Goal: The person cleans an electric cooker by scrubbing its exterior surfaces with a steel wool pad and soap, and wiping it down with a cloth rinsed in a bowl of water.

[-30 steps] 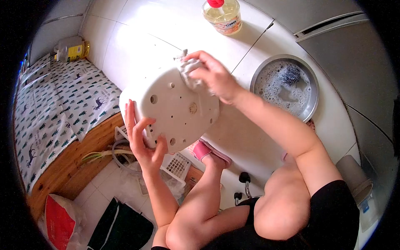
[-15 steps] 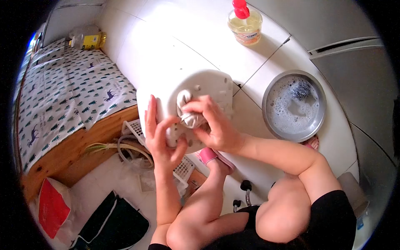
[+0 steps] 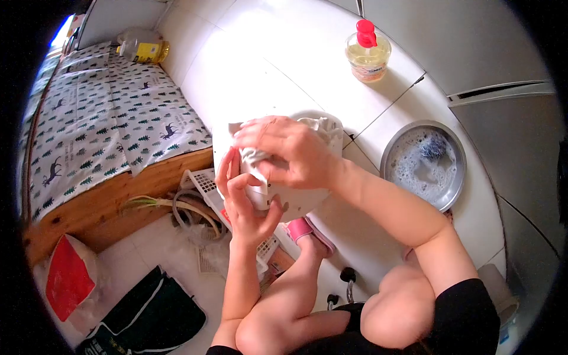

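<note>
A white plastic piece [image 3: 302, 201] with small holes is held up in front of me, its upper part covered by my hands. My left hand [image 3: 245, 204] grips its near left edge, fingers bent around it. Pressed against the piece, my right hand [image 3: 287, 151] is closed on a crumpled light grey cloth [image 3: 254, 157], and part of the cloth spreads out beyond the knuckles. On the floor to the right stands a metal basin [image 3: 393, 142] of soapy water with a dark scouring ball [image 3: 433, 148] in it. A bottle of yellowish liquid [image 3: 368, 58] with a red cap stands farther back.
Grey cabinet fronts [image 3: 509, 142] line the right side. At the left is a wooden-edged surface [image 3: 118, 204] under a patterned cloth [image 3: 112, 124], with an oil bottle [image 3: 148, 51] lying on it. White baskets [image 3: 204, 183], a red bag [image 3: 70, 278] and dark green fabric [image 3: 151, 313] lie below.
My right hand has moved with the cloth from the piece's far right part to its left side, near my left hand. The piece has tilted. The whole view has shifted, so surroundings appear lower.
</note>
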Demonstrator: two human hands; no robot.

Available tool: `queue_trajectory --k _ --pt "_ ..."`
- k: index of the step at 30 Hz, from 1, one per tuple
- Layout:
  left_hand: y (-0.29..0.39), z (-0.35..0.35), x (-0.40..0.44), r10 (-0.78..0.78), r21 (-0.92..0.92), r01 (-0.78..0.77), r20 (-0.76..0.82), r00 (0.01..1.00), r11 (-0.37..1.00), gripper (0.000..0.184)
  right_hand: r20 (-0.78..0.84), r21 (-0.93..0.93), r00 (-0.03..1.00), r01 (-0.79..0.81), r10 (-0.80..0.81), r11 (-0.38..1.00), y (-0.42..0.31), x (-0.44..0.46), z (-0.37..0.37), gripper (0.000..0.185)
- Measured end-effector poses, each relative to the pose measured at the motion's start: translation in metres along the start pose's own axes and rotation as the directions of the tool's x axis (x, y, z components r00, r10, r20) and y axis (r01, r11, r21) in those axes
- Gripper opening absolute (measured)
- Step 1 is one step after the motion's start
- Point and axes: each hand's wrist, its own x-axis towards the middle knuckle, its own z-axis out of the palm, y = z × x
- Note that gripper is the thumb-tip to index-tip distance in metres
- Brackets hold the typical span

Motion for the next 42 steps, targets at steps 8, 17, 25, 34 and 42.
queue_trajectory --k 8,17,25,34,42 --pt "0.005 0.003 0.001 0.013 0.036 -0.014 0.019 1.0 0.999 0.04 0.03 -0.067 0.685 -0.726 0.728 0.685 0.083 -0.043 -0.047 0.033" --pt "0.006 0.005 0.005 0.056 0.121 -0.059 0.031 0.998 0.991 0.047 -0.052 0.142 0.954 -0.284 0.294 0.948 0.002 -0.011 -0.021 0.033" --pt "-0.009 0.015 -0.003 0.259 0.045 -0.256 -0.087 0.962 0.966 0.084 -0.003 0.013 0.997 0.076 -0.076 0.997 -0.03 -0.018 0.008 0.038" --pt "-0.004 0.007 -0.004 0.035 -0.072 -0.035 -0.004 0.999 0.997 0.052 -0.115 0.089 0.989 -0.084 0.094 0.992 0.004 -0.011 0.007 0.032" --pt "0.001 0.011 0.0 0.055 0.029 -0.054 -0.047 0.997 0.998 0.05 0.001 0.064 0.861 -0.507 0.508 0.86 0.026 -0.013 -0.024 0.036"
